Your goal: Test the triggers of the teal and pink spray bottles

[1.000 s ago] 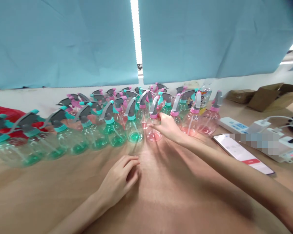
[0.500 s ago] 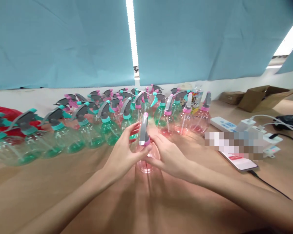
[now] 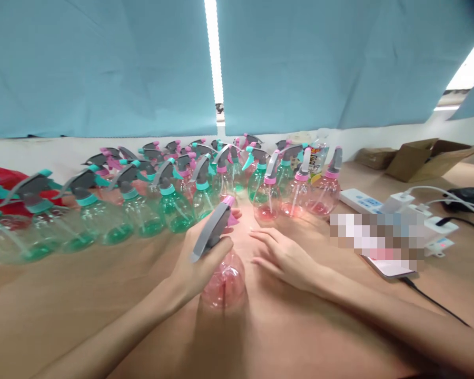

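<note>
My left hand (image 3: 199,252) is wrapped round the neck of a pink spray bottle (image 3: 225,281) with a grey and pink trigger head. The bottle is close in front of me, its nozzle pointing away and to the right; the fingers on its far side are partly hidden. A short gap to the right of it, my right hand (image 3: 284,258) is empty, its fingers stretched and apart. Beyond the hands stand a pink spray bottle (image 3: 266,200) on the right and a green spray bottle (image 3: 177,210) on the left.
Rows of spray bottles with teal or pink collars fill the table's back and left. On the right lie a power strip (image 3: 359,200) with chargers and cables, and a phone (image 3: 395,267). Behind them are an open cardboard box (image 3: 414,160) and a black object (image 3: 466,197).
The spray bottle has come nearer and turned, its grey lever now slanting towards the lower left. My right hand has let go of it and moved apart to the right.
</note>
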`<state>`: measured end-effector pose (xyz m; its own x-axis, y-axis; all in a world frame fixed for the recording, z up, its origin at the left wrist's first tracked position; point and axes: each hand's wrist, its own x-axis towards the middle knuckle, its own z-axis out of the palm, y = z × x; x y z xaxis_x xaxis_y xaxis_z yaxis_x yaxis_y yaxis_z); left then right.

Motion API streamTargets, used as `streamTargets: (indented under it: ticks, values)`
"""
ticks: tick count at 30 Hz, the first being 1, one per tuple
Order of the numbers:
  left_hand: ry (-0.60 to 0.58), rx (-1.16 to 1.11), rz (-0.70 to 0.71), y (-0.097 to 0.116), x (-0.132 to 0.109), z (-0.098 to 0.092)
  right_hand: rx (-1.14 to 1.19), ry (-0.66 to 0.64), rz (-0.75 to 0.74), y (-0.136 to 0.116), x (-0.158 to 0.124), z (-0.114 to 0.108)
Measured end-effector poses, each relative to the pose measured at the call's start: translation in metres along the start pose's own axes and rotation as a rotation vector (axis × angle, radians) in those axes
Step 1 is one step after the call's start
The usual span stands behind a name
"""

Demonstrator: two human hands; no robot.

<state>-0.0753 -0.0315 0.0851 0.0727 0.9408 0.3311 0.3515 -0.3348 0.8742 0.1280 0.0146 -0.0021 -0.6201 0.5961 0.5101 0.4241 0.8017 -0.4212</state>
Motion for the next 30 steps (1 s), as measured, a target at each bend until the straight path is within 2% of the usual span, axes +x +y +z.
streamTargets:
  ticks: [4,11,17,23,30]
  values:
    - [-0.011,-0.041,0.008,-0.001,0.008,0.006,-0.041,-0.072,0.011,0.029,-0.001,0.002]
    - [-0.081,-0.038,0.094,-0.006,0.026,0.013,-0.016,-0.213,0.031,0.046,0.014,0.006]
    - [-0.091,0.046,0.060,-0.004,0.026,0.010,0.010,-0.253,-0.020,0.049,0.024,0.008]
    - [-0.060,0.109,0.122,-0.003,0.027,0.004,0.002,-0.240,-0.021,0.049,0.024,0.009]
    - [-0.072,0.138,0.089,-0.003,0.024,-0.001,0.032,-0.236,-0.012,0.052,0.023,0.011]
